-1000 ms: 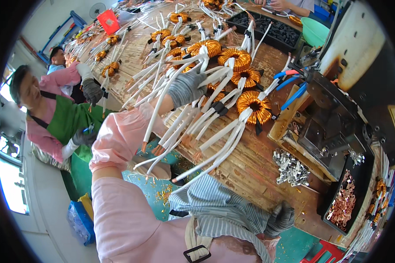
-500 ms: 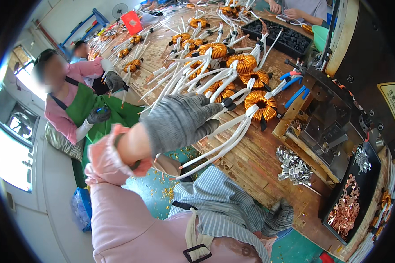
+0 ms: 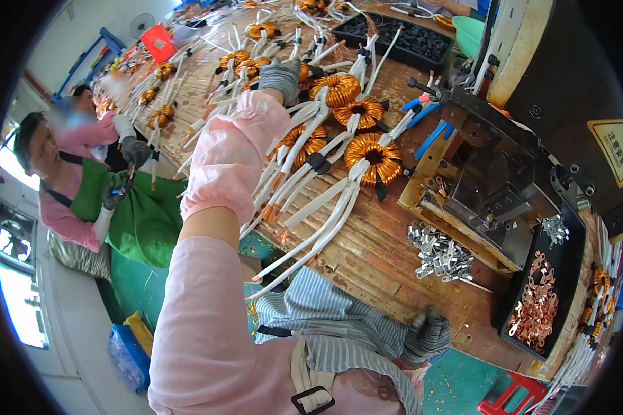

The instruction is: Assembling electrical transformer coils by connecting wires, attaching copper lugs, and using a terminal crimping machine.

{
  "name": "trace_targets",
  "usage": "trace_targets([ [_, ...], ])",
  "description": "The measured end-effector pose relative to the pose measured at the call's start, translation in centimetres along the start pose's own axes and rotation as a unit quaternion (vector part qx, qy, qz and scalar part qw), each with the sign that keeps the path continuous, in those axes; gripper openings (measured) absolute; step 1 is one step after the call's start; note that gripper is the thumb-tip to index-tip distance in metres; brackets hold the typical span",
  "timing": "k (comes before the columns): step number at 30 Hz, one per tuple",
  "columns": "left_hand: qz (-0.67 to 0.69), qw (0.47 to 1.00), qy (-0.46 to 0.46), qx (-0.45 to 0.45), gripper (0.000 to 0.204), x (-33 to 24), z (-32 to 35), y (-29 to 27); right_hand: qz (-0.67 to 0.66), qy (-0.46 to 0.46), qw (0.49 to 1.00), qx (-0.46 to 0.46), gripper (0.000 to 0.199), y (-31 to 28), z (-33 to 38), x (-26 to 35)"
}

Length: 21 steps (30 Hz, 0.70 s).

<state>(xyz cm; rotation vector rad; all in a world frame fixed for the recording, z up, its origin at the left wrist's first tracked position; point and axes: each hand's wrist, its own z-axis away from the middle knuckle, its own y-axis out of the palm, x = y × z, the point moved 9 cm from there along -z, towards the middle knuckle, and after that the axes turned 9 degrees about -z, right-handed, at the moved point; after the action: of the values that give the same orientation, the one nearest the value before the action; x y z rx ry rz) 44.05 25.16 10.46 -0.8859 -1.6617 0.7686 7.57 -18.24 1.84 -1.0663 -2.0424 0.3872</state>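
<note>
Stretched far out over the table, my left hand (image 3: 282,77) in a grey knitted glove is at a cluster of copper-wound ring coils (image 3: 336,90). Its fingers are hidden, so any grip there does not show. Closer to me lies another ring coil (image 3: 372,159), with long white sleeved leads (image 3: 325,225) running toward the table's front edge. A black band (image 3: 318,163) wraps the leads of a neighbouring coil (image 3: 303,144). My right hand (image 3: 426,337), also gloved in grey, stays low by the table edge with its fingers curled in and nothing visible in them.
A dark metal press (image 3: 491,180) stands to the right, beside silver terminals (image 3: 439,252) and a tray of copper terminals (image 3: 535,304). Blue-handled tools (image 3: 430,131) lie behind. Farther back is a tray of black parts (image 3: 394,34). A co-worker in a green apron (image 3: 142,221) sits left.
My left hand has moved away from the near coil's leads, farther across the table to the coils behind. The view has shifted somewhat. My right hand stays by the table edge.
</note>
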Motion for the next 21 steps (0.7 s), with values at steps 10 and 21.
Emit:
trace_targets([
  [10,0.133,0.976,-0.132,-0.113,0.065,8.2,1.1,-5.4,0.016,-0.03,0.999,-0.019,0.022,0.0,-0.3,0.8],
  [21,-0.001,0.974,0.11,-0.2,0.053,-0.5,-4.1,-14.0,0.032,-0.029,0.999,-0.011,0.021,0.1,-0.8,0.9],
])
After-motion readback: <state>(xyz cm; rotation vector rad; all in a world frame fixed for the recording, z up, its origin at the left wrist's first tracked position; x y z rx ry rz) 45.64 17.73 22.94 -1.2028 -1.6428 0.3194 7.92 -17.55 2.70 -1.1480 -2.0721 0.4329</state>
